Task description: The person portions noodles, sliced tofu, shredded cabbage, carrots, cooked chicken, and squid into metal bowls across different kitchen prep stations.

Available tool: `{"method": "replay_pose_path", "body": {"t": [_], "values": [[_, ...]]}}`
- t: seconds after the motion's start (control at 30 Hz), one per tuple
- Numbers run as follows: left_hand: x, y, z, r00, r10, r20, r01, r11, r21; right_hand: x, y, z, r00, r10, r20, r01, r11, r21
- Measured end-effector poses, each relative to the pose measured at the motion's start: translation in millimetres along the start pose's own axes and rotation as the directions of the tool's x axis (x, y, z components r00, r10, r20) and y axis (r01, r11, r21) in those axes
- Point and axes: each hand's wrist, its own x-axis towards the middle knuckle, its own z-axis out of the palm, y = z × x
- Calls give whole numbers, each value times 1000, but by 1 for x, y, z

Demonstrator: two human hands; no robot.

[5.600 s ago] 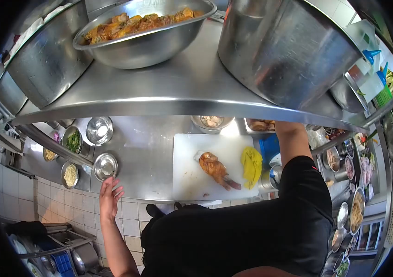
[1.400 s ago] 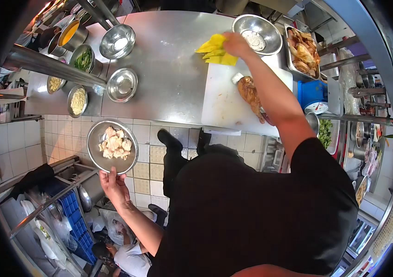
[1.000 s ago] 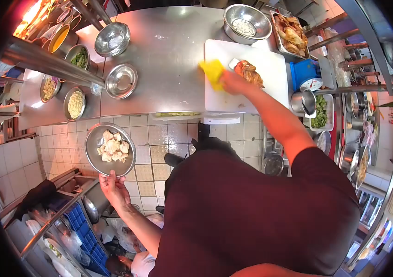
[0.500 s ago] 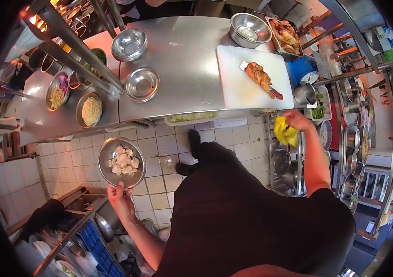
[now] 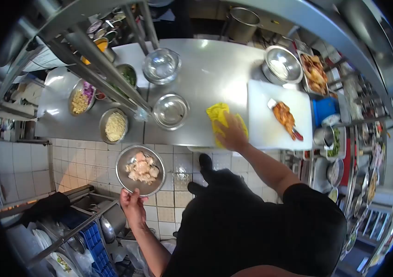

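Observation:
By its near rim, my left hand [image 5: 133, 206] grips a metal bowl [image 5: 123, 171], held over the tiled floor in front of the steel counter. Pale chunks of what looks like raw chicken [image 5: 142, 168] lie in the bowl. My right hand [image 5: 232, 132] presses flat on a yellow cloth [image 5: 218, 112] spread on the countertop. Beside the cloth, to its right, is a white cutting board [image 5: 263, 99] bearing a browned piece of roast poultry [image 5: 284, 118] and a large knife whose red handle end shows.
Empty metal bowls [image 5: 171, 111] stand left of the cloth, near shelf posts [image 5: 108, 69]. Bowls of noodles [image 5: 115, 127] and chopped ingredients [image 5: 82, 102] sit farther left. Behind the board are a metal bowl [image 5: 282, 65], a tray of roast poultry [image 5: 314, 74] and a blue scale [image 5: 324, 109].
My right hand has swung left with the yellow cloth, from beyond the board's near right corner onto the countertop. The left hand still holds the bowl. The view has shifted.

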Motion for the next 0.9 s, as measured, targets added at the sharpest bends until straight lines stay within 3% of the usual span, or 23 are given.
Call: {"method": "replay_pose_path", "body": {"t": [0.03, 0.1, 0.17, 0.23, 0.3, 0.33, 0.4, 0.43, 0.5, 0.6, 0.63, 0.67, 0.77, 0.83, 0.9], "values": [[1, -1, 3, 999, 22, -24, -22, 1000, -17, 23, 11, 9, 999, -36, -9, 36, 999, 3], [-7, -2, 4, 999, -6, -53, 5, 1000, -27, 55, 44, 33, 948, 263, -179, -270, 963, -16], [-9, -8, 2, 992, 2, -126, -8, 999, -46, 100, 91, 40, 898, 318, -303, -309, 948, 76], [-12, -10, 6, 988, -30, -151, 15, 995, -99, 157, 134, 50, 895, 283, -343, -294, 956, 23], [-11, -10, 9, 976, -28, -214, -1, 991, -135, 216, 136, 48, 811, 523, -262, -537, 844, 22], [-9, -10, 12, 978, -37, -204, 15, 994, -105, 245, 128, 52, 837, 485, -252, -496, 868, 22], [-3, -10, 21, 976, -42, -214, 34, 998, -45, 278, 104, 71, 964, 203, -174, -212, 977, -36], [-2, -10, 22, 970, -48, -239, 48, 999, -3, 267, 81, 83, 980, 167, -109, -171, 985, -29], [6, -11, 20, 986, -16, -168, 1, 996, -87, 248, 30, 79, 963, -226, -144, 227, 974, -8], [16, -9, 17, 984, -24, -174, -6, 985, -172, 143, 6, 70, 934, -349, -76, 356, 930, 93], [17, -13, 10, 986, -27, -163, -1, 985, -173, 93, 10, 64, 939, -344, -30, 343, 921, 184], [20, -22, 8, 987, -3, -162, -29, 980, -196, 47, 29, 58, 932, -341, 125, 328, 937, 117], [24, -20, -7, 991, 18, -133, -45, 979, -199, -52, 62, 3, 935, -312, 168, 214, 874, 436], [25, -8, -15, 973, -14, -230, -32, 981, -192, -65, 79, -13, 950, -60, 306, -42, 949, 313], [35, 2, -48, 979, -24, -204, -19, 978, -206, -24, 43, -45, 967, 196, 161, -235, 930, 281]]}}
